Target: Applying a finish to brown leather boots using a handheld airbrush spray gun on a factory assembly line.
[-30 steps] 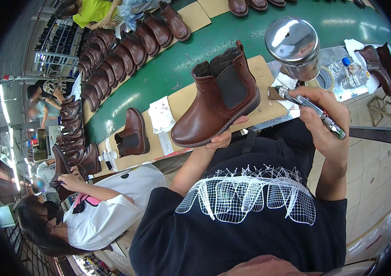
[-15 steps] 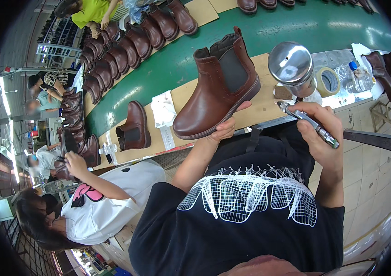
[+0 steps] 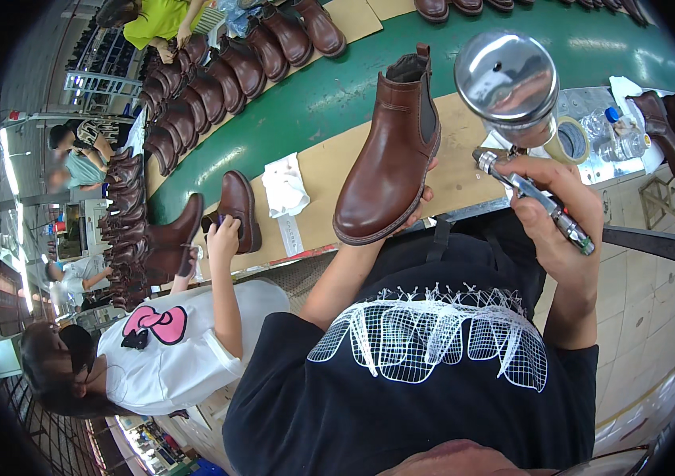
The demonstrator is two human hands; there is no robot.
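A brown leather Chelsea boot (image 3: 385,163) with a dark elastic side panel is held up over the bench by my left hand (image 3: 421,210). That hand grips it from beneath, fingers at the sole's edge and most of the palm hidden. In my right hand (image 3: 555,210) is a small spray gun (image 3: 534,198) with a shiny round metal cup (image 3: 506,83) on top. Its nozzle end points left toward the boot, with a gap between them. Past the boot, a white cloth (image 3: 285,186) lies on the cardboard.
A green conveyor belt (image 3: 313,111) curves behind the cardboard-covered ledge (image 3: 325,170). Tape (image 3: 569,141), a plastic bottle (image 3: 621,145) and more boots (image 3: 655,127) are at right. On my left, a co-worker in white (image 3: 178,349) reaches to another boot (image 3: 240,210). Rows of shoes (image 3: 210,87) line the belt.
My left hand has turned the boot so its toe faces more toward me. The spray gun has shifted slightly. The co-worker's hand has moved onto the boot on the ledge.
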